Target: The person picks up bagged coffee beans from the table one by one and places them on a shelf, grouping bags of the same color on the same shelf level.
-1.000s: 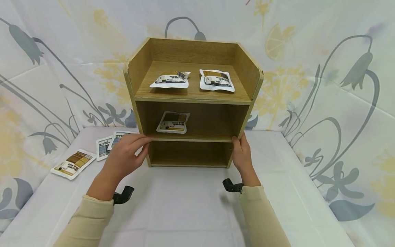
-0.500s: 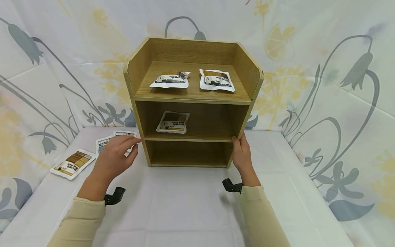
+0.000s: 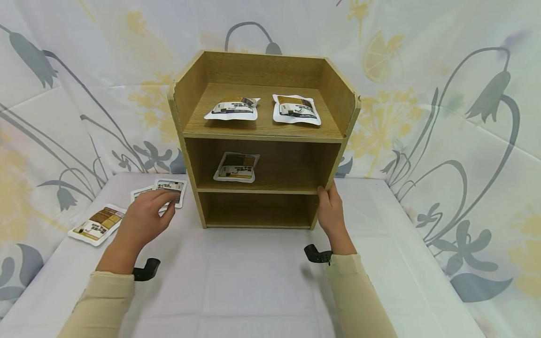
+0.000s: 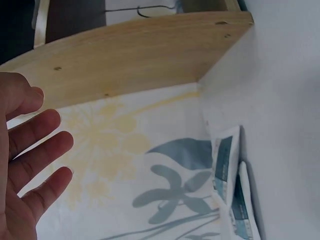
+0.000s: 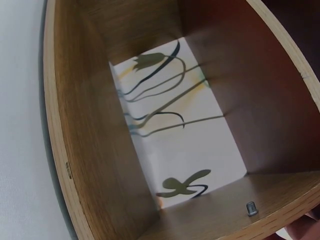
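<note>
A wooden shelf unit [image 3: 264,137] with three levels stands upright on the table. My right hand [image 3: 331,211] grips its right side wall at the height of the middle board; in the right wrist view only a bit of that hand [image 5: 302,229] shows at the lower corner. My left hand [image 3: 145,216] hovers to the left of the shelf, its fingers loosely bent and holding nothing. In the head view it overlaps two white-and-blue pouches [image 3: 177,185]. The left wrist view shows its fingers spread, apart from the shelf's side wall [image 4: 125,55].
Two white pouches with brown-and-gold print lie on the top level, left [image 3: 232,110] and right [image 3: 296,110]. Another brown pouch [image 3: 236,167] rests on the middle level. A brown-and-gold pouch [image 3: 97,225] lies on the table at left. A small metal pin [image 5: 251,208] juts from the shelf wall.
My left hand has come away from the shelf's left edge and moved left over the table towards the blue pouches. The right hand and the shelf have stayed in place.
</note>
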`<action>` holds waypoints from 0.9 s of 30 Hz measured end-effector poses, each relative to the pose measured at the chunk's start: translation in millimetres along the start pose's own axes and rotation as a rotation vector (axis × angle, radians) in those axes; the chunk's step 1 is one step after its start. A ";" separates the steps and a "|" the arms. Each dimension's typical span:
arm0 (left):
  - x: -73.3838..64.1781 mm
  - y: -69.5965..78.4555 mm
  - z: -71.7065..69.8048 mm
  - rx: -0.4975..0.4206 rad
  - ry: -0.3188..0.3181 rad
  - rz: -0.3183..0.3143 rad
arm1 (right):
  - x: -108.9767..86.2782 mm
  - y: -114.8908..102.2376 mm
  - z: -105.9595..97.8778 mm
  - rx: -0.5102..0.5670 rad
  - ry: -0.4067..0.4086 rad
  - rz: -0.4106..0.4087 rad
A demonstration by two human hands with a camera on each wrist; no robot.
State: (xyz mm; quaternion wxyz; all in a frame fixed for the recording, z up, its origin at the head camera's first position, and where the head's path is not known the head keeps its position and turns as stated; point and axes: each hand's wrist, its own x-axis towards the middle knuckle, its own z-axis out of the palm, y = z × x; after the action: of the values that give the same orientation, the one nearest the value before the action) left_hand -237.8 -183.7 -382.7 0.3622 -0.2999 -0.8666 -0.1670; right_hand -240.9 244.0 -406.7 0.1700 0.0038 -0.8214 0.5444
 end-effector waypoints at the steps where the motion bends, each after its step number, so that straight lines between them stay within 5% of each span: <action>1: -1.2 -1.4 0.2 -0.001 -0.005 -0.008 | 0.2 0.3 -0.1 -0.001 -0.001 0.004; 18: -25.9 -27.7 5.4 0.023 -0.142 -0.202 | -0.8 0.5 -0.3 -0.002 0.010 0.002; 27: -37.9 -43.9 0.7 0.048 -0.256 -0.361 | -0.3 0.2 -1.6 -0.010 -0.002 0.012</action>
State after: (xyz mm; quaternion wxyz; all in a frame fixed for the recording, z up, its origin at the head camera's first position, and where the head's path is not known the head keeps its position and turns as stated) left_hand -245.2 -232.0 -413.9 0.2206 -0.1499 -0.9488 -0.1694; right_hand -240.2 245.4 -406.4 0.1659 -0.0015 -0.8243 0.5413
